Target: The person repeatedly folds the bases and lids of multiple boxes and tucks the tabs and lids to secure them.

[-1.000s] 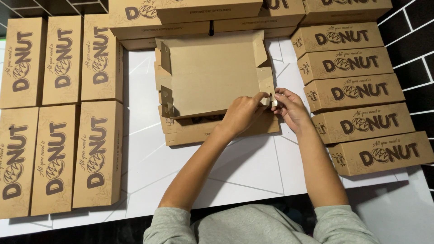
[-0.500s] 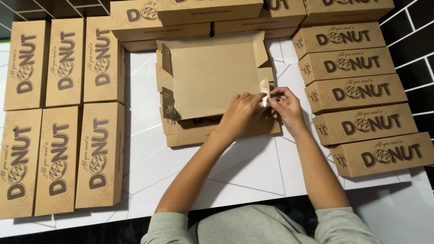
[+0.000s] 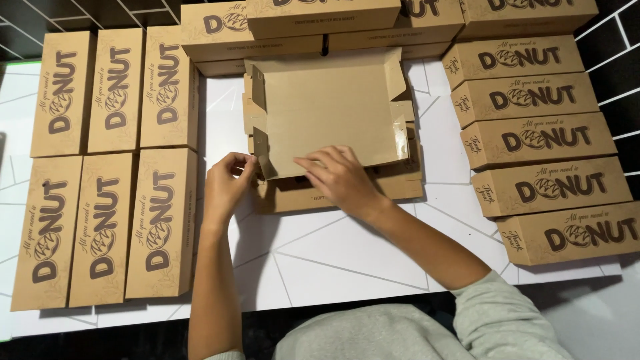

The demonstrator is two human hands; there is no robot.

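I see my left hand (image 3: 227, 183) pinching the left corner flap of the half-folded plain brown cardboard box (image 3: 327, 113), my right hand (image 3: 340, 177) pressing flat, fingers spread, on its near edge. The box lies mid-counter toward the far edge of the white counter (image 3: 333, 267), flanked by closed printed brown cardboard boxes (image 3: 107, 227).

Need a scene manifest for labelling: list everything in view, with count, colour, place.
open box: 1, plain brown card, flaps up, centre of table, on top of flat brown card pieces
closed boxes left: 6, brown with dark print, two rows of three
closed boxes right: 5 in a column, brown with dark print; a sixth partly cut off at the top right
closed boxes far edge: several, brown, stacked, count unclear
table: 1, white with thin grey lines
wall: dark tiles, right and top left
sleeve: grey, bottom right
left hand: pinching the open box's near left corner flap
right hand: on the open box's near edge
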